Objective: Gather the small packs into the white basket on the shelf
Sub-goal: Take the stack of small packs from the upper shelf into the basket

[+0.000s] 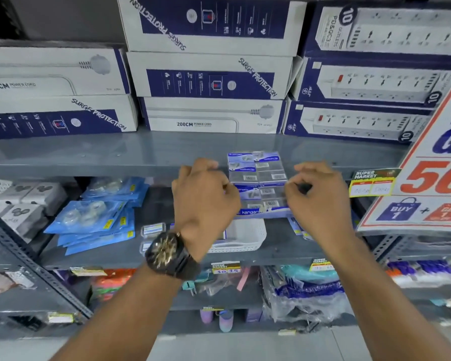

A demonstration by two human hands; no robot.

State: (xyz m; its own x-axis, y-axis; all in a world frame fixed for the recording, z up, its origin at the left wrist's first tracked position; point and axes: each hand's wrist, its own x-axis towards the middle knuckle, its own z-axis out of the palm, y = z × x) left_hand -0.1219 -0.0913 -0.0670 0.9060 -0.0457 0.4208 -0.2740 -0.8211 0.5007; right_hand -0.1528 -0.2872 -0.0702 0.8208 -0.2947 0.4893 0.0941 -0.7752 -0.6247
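Observation:
A block of small blue-and-silver packs (257,169) is held up in front of the grey upper shelf edge, several packs bundled in clear wrap with a blue strip at the bottom. My left hand (206,196), with a dark watch on its wrist, grips the block's left side. My right hand (320,194) pinches its right side. Below the block, on the middle shelf, stands the white basket (245,238), partly hidden by my left wrist. A few loose small packs (153,230) lie left of the basket.
Large white-and-blue power strip boxes (208,74) are stacked on the upper shelf. Blue blister packs (94,225) lie left on the middle shelf. A red-and-blue promotion sign (432,178) leans at the right. Bagged goods fill the lower shelf.

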